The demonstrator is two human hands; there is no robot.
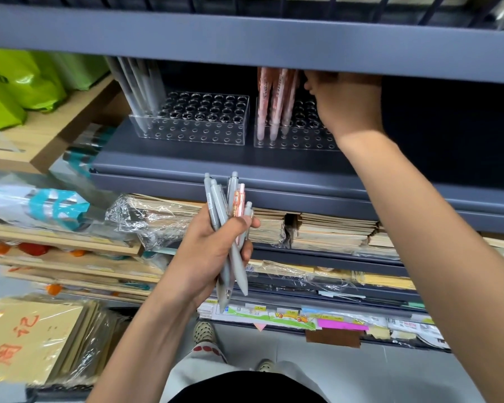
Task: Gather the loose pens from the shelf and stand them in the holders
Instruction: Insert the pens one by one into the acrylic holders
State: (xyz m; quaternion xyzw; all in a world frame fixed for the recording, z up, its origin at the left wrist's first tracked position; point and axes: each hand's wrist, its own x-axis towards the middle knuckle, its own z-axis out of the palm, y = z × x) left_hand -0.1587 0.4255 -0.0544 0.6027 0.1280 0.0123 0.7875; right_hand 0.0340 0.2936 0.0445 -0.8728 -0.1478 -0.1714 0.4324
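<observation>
Head view: the left hand grips a bundle of pens before the shelf, nearly upright, buttons up, while the right hand reaches over the right holder, its fingers hidden, grip impossible to tell.

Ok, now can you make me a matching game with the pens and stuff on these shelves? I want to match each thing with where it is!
Things
1. bundle of grey and pink plastic pens
2. standing grey plastic pens
3. standing pink patterned pens
4. shiny green bags

Places
A. in the right clear plastic holder
B. gripped in the left hand
C. on the wooden shelf at the far left
D. at the left end of the left clear plastic holder

Pairs: 1-B, 2-D, 3-A, 4-C
</observation>
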